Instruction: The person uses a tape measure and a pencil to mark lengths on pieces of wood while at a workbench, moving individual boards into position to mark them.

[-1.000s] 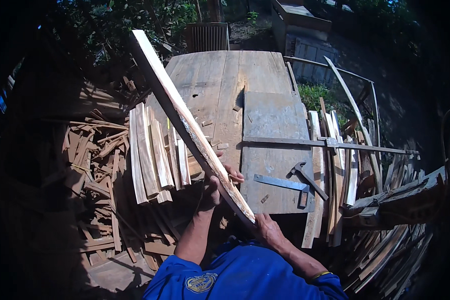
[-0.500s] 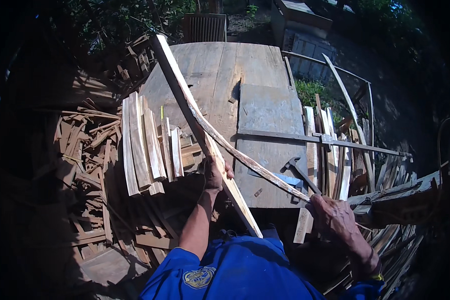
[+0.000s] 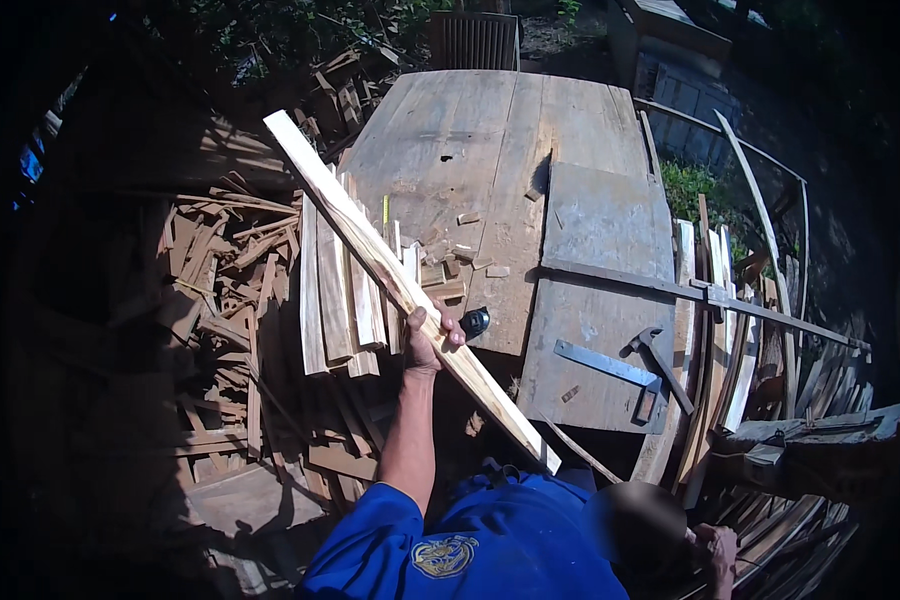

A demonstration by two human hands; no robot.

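Observation:
A long pale wooden board (image 3: 355, 232) slants from the upper left down to my blue shirt, its broad face lit. My left hand (image 3: 423, 340) is closed around its middle. At the lower right, my right hand (image 3: 718, 555) is curled. A thin, bent strip of wood (image 3: 582, 450) runs toward it, partly hidden by a dark blurred round shape, and appears held there. Just right of my left hand, a black tape measure (image 3: 475, 322) lies at the table edge. A try square (image 3: 605, 364) and a hammer (image 3: 660, 368) lie on the table's right side.
The wooden table (image 3: 460, 130) carries a grey panel (image 3: 610, 215), small offcuts (image 3: 467, 217) and a long bar clamp (image 3: 710, 294). Stacked boards (image 3: 335, 290) stand at its left side, more slats (image 3: 715, 340) at its right. Scrap wood (image 3: 220, 260) is heaped at far left.
The bent strip has come away from the board's edge, drawn down and right with my right hand. The board has turned to show its broad face. My view has shifted left.

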